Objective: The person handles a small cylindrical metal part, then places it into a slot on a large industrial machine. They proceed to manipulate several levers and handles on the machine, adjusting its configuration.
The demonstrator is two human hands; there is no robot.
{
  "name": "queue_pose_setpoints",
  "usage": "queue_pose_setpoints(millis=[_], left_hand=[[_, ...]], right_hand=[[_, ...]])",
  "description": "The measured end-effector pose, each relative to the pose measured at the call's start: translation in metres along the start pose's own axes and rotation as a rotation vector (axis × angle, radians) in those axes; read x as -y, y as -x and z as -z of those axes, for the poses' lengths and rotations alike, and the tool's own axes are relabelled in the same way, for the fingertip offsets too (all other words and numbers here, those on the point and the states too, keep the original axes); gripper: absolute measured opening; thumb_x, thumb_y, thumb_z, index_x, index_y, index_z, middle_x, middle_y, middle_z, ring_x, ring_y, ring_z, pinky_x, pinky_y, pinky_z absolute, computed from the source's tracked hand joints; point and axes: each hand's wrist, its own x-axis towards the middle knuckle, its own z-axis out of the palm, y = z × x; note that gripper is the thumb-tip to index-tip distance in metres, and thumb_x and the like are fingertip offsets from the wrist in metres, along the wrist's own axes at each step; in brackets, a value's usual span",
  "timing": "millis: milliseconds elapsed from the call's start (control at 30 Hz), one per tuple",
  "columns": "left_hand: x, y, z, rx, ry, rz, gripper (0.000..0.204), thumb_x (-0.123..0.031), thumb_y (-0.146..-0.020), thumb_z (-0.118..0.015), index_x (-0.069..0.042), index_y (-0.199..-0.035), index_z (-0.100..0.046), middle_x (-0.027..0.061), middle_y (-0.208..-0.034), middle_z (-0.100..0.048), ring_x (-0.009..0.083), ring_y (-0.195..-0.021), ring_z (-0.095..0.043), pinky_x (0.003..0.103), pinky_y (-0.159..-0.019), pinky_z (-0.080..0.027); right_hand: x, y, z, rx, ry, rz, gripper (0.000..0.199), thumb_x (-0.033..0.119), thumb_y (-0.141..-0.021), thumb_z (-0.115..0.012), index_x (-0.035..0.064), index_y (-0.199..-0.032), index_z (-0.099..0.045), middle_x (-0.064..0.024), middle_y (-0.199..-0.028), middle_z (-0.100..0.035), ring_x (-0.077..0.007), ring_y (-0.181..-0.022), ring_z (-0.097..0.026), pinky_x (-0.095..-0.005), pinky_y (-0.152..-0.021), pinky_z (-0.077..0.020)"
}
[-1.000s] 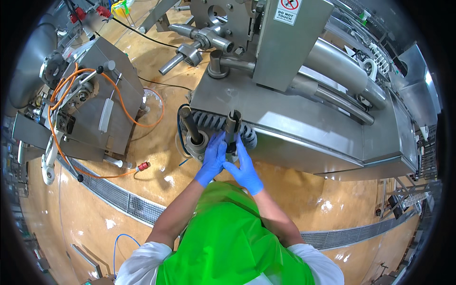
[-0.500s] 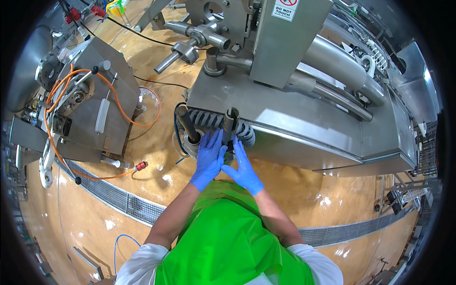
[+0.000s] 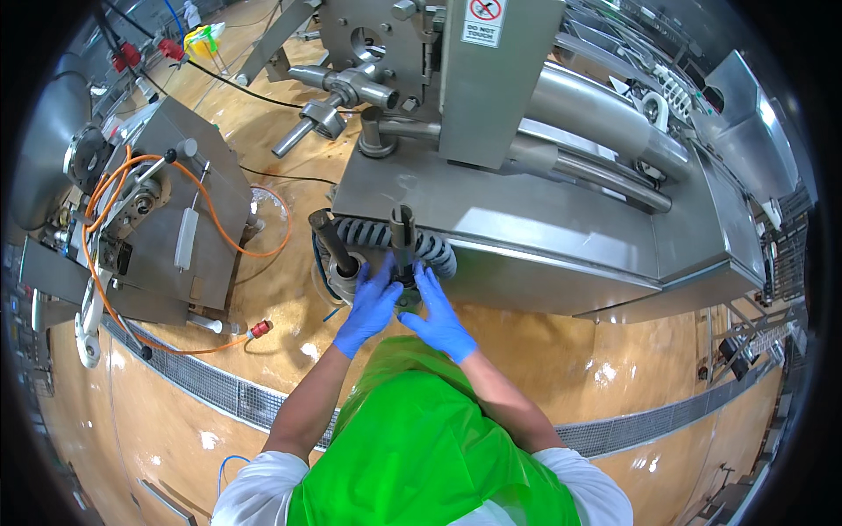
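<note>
In blue gloves, my left hand (image 3: 372, 302) and my right hand (image 3: 435, 314) close in on either side of an upright slotted metal tube (image 3: 403, 230). Their fingers are fairly straight and bear on a dark ring (image 3: 405, 282) at its lower part, so both hands appear to grip the ring between them. The thumbs point inward, and the fingers partly hide the ring and the tube's foot. Just left of my left hand, a dark rod (image 3: 331, 238) leans in a round metal fitting (image 3: 346, 273). Behind the tube curves a thick grey coil (image 3: 367, 231).
A large stainless machine (image 3: 526, 228) stands right behind the tube, with a valve pipe (image 3: 338, 95) jutting out. On the left is another steel machine (image 3: 197, 237). An orange cable (image 3: 189, 351) with a red plug lies on the wet floor. A drain grating (image 3: 224, 390) crosses behind my arms.
My view has shifted, so the machine and tube appear further left. Both hands remain at the tube's lower part, and more of the dark ring shows between the fingers.
</note>
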Motion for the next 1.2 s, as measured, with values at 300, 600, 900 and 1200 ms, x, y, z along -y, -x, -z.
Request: queue_pose_setpoints(millis=[300, 600, 900, 1200], left_hand=[[0.029, -0.001, -0.017, -0.183, -0.086, -0.082, 0.043, -0.027, -0.099, -0.043, -0.009, -0.137, -0.048, 0.0099, -0.097, -0.070, 0.0224, -0.095, -0.064, 0.041, -0.107, -0.025], [0.017, -0.002, -0.012, -0.196, 0.027, -0.097, 0.049, -0.025, -0.096, -0.048, -0.011, -0.142, -0.041, 0.0086, -0.091, -0.069, 0.0215, -0.087, -0.064, 0.042, -0.107, -0.026], [0.021, 0.001, -0.010, -0.167, -0.005, -0.090, 0.045, -0.018, -0.092, -0.055, -0.010, -0.136, -0.049, 0.0112, -0.092, -0.069, 0.0256, -0.090, -0.064, 0.045, -0.107, -0.026], [0.015, 0.000, -0.008, -0.126, -0.119, -0.054, 0.045, -0.019, -0.092, -0.054, -0.010, -0.135, -0.049, 0.0118, -0.073, -0.065, 0.0275, -0.079, -0.064, 0.045, -0.106, -0.030]], right_hand=[[0.004, -0.017, 0.001, -0.095, -0.086, 0.075, 0.089, 0.021, -0.073, -0.068, 0.0019, -0.148, -0.023, -0.0214, -0.147, -0.033, -0.0368, -0.137, -0.032, -0.0426, -0.113, -0.0245], [0.007, -0.015, 0.014, -0.073, 0.063, 0.067, 0.080, 0.019, -0.075, -0.068, 0.0002, -0.144, -0.031, -0.0234, -0.137, -0.045, -0.0387, -0.126, -0.044, -0.0438, -0.106, -0.0352], [0.018, -0.012, 0.008, -0.097, 0.190, 0.085, 0.085, 0.021, -0.073, -0.069, -0.0004, -0.144, -0.030, -0.0242, -0.139, -0.043, -0.0412, -0.125, -0.045, -0.0454, -0.107, -0.0340], [0.003, -0.004, -0.002, -0.075, 0.037, 0.021, 0.088, 0.017, -0.071, -0.067, -0.0009, -0.146, -0.025, -0.0229, -0.149, -0.031, -0.0387, -0.133, -0.037, -0.0400, -0.110, -0.0312]])
